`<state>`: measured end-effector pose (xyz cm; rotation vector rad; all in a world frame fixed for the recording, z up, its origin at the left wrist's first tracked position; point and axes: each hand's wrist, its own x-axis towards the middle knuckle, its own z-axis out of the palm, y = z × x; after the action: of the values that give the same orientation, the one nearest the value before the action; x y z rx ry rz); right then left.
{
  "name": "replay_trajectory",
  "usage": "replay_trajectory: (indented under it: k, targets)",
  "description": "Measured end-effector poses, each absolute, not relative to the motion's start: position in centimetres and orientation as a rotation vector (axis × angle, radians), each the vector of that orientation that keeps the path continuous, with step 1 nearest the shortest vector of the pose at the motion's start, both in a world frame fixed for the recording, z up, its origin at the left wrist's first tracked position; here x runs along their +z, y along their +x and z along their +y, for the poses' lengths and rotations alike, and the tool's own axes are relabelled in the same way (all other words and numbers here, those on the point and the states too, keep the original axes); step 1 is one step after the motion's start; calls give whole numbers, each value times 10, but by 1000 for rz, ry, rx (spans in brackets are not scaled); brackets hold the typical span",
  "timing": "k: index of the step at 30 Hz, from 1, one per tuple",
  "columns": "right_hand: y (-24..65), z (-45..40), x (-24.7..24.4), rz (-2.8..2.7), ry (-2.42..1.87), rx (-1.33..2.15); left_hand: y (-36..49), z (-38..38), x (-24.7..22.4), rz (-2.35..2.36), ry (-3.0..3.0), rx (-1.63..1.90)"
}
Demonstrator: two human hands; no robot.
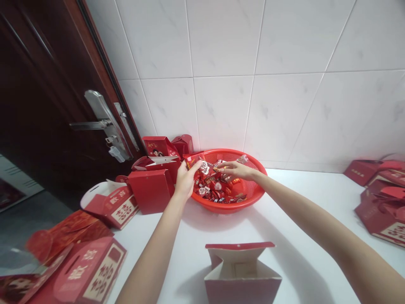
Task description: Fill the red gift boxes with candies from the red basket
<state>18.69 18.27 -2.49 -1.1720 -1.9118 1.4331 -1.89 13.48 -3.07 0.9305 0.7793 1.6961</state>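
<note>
L hand (185, 180) is at the basket's left rim, ctr. of frame, w/ thumb & fingers closed on a red packet (193, 158). R hand (236, 169) is over the basket's middle, palm down, fingers part-curled & pointing left; can't tell if it has hold of anything. Wrapped sweets (218, 185) lie in a loose heap in the red basket (225, 207), mostly its left & middle part.

Handling, my guess: each sweet v. light, small & firm inside, w/ a thin slick wrapper that could slip. Best hold = thumb + 1 or 2 fingertips across the body, or a pinch on the wrapper's end. Not very fragile, prob., but wrappers may crumple. Packet looks light & a bit floppy; grip its edge, no hard squeeze.

Pose: L forearm comes up from bottom ctr.-left, wrist fairly straight, thumb toward the sweets. R forearm reaches in from lower right on a long diagonal, wrist slightly bent.

Open box (243, 287), red outside w/ pale inside, is on the white tabletop (303, 198), bottom ctr., mouth up; thin card, prob. soft-walled. More red boxes (150, 192) at left, others at right edge.
</note>
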Motion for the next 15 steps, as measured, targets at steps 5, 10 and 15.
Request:
replay_trajectory:
  k: [5, 10, 15]
  targets:
    - [190, 191, -33, -1882, -1290, 1206, -19, 135, -31, 778, 929, 1686]
    - [193, 195, -35, -1999, -1218, 1126, -19, 136, -32, 774, 933, 1686]
    - [183, 182, -28, -2330, -1111, 1221, -19, 135, -32, 796, 920, 1691]
